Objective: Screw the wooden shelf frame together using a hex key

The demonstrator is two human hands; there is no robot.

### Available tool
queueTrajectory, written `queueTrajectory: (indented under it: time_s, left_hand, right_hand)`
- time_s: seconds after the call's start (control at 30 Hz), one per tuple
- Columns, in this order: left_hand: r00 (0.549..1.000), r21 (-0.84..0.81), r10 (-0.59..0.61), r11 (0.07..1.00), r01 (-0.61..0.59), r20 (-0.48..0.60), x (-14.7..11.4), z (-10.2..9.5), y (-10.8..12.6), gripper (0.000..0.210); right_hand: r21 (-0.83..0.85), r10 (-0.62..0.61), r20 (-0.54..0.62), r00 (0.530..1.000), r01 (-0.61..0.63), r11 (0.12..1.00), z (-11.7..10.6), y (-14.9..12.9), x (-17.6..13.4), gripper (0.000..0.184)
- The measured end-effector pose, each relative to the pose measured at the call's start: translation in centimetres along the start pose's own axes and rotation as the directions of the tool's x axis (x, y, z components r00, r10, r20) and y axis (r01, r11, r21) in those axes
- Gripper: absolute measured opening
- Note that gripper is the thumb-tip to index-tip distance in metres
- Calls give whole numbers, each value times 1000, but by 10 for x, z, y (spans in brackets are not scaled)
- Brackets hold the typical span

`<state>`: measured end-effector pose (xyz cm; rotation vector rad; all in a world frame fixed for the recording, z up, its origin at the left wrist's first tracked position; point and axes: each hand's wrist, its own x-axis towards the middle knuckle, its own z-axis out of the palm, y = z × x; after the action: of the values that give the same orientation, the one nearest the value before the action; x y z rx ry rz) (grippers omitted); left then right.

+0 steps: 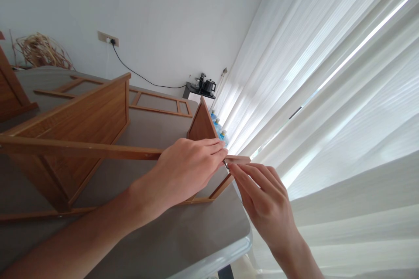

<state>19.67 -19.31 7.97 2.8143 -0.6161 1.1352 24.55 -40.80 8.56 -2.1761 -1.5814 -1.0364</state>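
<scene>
My left hand (pixel 188 165) is closed round a long wooden rail (pixel 131 151) of a brown wooden frame, near the rail's right end. My right hand (pixel 265 194) pinches a small bent metal hex key (pixel 225 164) just below that end; most of the key is hidden by the fingers. Behind the left hand stands a wooden end panel (pixel 203 122). A larger wooden panel (pixel 94 122) joins the rail farther left. A lower wooden rail (pixel 49 215) runs under the frame.
The frame rests on a grey table (pixel 196 235) with a rounded corner at right. Flat wooden frames (pixel 160 102) lie at the back. Water bottles (pixel 222 134) stand by the white curtain (pixel 353 139). A black kettle (pixel 208 86) sits on a cabinet, its cord running to a wall socket (pixel 108 38).
</scene>
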Motion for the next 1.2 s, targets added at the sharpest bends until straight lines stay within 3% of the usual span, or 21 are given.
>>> queueTrajectory:
  time_s: [0.17, 0.37, 0.63, 0.77, 0.97, 1.2]
  left_hand:
    - [1000, 1, 5, 1000, -5, 13, 0, -2, 1, 29]
    - [1000, 0, 6, 1000, -6, 9, 0, -2, 0, 28]
    - [1000, -19, -1, 1000, 1, 1, 0, -2, 1, 29]
    - [1000, -23, 0, 1000, 1, 15, 0, -1, 0, 30]
    - [1000, -13, -5, 1000, 5, 12, 0, -2, 0, 29]
    - [1000, 2, 3, 1000, -3, 5, 0, -2, 0, 29]
  right_hand:
    - [76, 101, -55, 993, -97, 992, 12, -7, -5, 30]
    - [75, 115, -85, 990, -109, 991, 13, -11, -8, 31]
    - [-15, 65, -66, 996, -66, 998, 10, -8, -11, 42]
    - [-93, 17, -55, 998, -22, 995, 4, -7, -5, 37]
    - [-228, -139, 25, 990, 142, 963, -9, -4, 7, 29]
    - [-265, -187, 71, 980, 200, 943, -15, -1, 13, 28]
